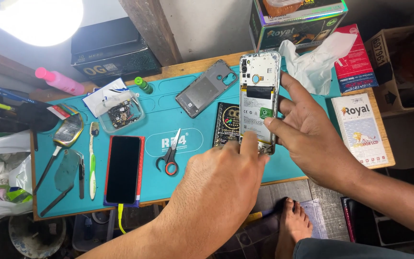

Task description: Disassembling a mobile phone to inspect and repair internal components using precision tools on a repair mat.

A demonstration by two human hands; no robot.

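**Two hands on one opened phone**

Both of my hands are on the opened phone (258,100), which I hold upright above the teal mat (188,168) on the counter (202,64). My right hand (307,139) has its fingers (276,125) clamped on the phone's right edge, thumb low on the side and the other fingers spread behind and above it. My left hand (221,177) comes up from below, its fingers drawn together, with the fingertips (250,141) pressed against the phone's bottom end.

The phone has its back off. I see a silver metal frame, a round camera ring near the top, a black band across the middle, a pale battery with a small green sticker, and bare parts at the bottom edge beside my left fingertips.

Just left of my fingers lies the grey back cover (207,88), inner side up. Under the phone, near my left knuckles, sits a dark card with gold rings (226,122). Further left of my left hand are the red-handled scissors (170,153), then a black phone in a red case (123,169) with a yellow cable, and a green toothbrush (92,160). A clear tray of small parts (120,114) sits well beyond that. Behind my right fingers lies crumpled white tissue (312,60).
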